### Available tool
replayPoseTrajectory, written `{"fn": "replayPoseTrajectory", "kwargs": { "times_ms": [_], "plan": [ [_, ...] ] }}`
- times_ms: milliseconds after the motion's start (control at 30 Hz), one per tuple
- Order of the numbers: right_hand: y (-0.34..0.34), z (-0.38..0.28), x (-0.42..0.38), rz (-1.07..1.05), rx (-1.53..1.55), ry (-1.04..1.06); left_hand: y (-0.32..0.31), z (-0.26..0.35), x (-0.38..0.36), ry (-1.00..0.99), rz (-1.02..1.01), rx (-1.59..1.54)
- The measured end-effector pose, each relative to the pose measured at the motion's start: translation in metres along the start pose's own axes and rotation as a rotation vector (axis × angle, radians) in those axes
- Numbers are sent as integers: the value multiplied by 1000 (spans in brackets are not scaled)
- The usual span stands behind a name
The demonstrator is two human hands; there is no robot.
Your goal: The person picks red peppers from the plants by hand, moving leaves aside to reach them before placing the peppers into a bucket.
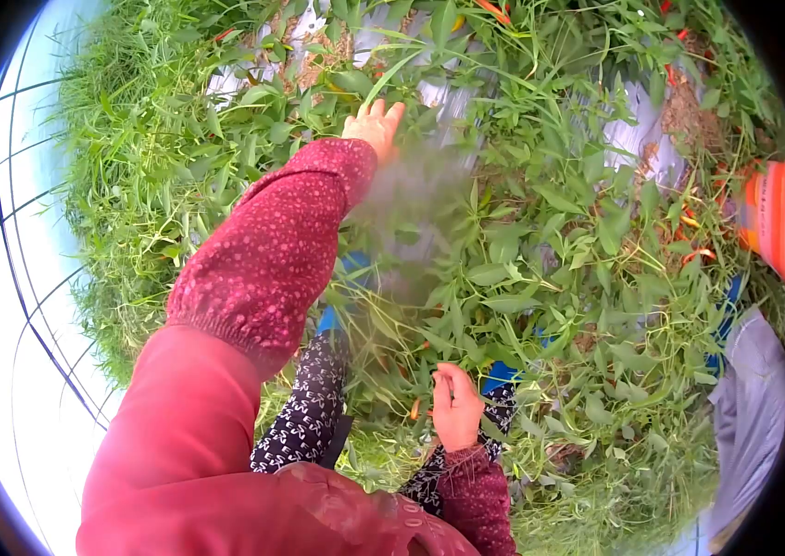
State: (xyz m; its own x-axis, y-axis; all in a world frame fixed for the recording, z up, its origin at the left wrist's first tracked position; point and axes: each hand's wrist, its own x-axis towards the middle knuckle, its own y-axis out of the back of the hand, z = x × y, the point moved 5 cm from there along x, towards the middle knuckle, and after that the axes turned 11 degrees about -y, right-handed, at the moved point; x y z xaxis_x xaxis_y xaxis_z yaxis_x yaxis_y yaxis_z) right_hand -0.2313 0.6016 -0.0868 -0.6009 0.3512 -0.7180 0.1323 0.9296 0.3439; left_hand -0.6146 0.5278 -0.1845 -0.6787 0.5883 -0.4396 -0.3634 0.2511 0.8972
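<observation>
My left hand [374, 128] reaches out at the upper middle, over leafy green plants [513, 236]. Its fingers are apart, close to a long grass blade [392, 76], and nothing shows in them. Nearer my body, my right hand [457, 408] is curled with its fingertips drawn in; what it holds, if anything, is hidden. A small orange pepper [414, 409] is just left of that hand. More peppers, such as a red one [494, 11] at the top edge, hang among the leaves.
Pale plastic sheeting [638, 130] with soil on it shows between the plants. An orange bucket [772, 221] stands at the right, above a grey cloth [752, 408]. My patterned trouser legs [304, 403] and blue footwear [500, 375] are among the stems. Thin curved frame bars [17, 246] rise at the left.
</observation>
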Motion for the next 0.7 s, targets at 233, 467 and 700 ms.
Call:
{"fn": "replayPoseTrajectory", "kwargs": {
  "times_ms": [233, 467, 700],
  "plan": [
    [-85, -9, 62, -96, 111, 91, -156, 6, -32, -231, -351, -208],
    [-113, -5, 78, -265, -20, 107, -159, 31, -70, -523, -243, -386],
    [-102, -28, 94, -286, 172, 77, -85, -106, 88, 111, 339, -792]
  ]
}}
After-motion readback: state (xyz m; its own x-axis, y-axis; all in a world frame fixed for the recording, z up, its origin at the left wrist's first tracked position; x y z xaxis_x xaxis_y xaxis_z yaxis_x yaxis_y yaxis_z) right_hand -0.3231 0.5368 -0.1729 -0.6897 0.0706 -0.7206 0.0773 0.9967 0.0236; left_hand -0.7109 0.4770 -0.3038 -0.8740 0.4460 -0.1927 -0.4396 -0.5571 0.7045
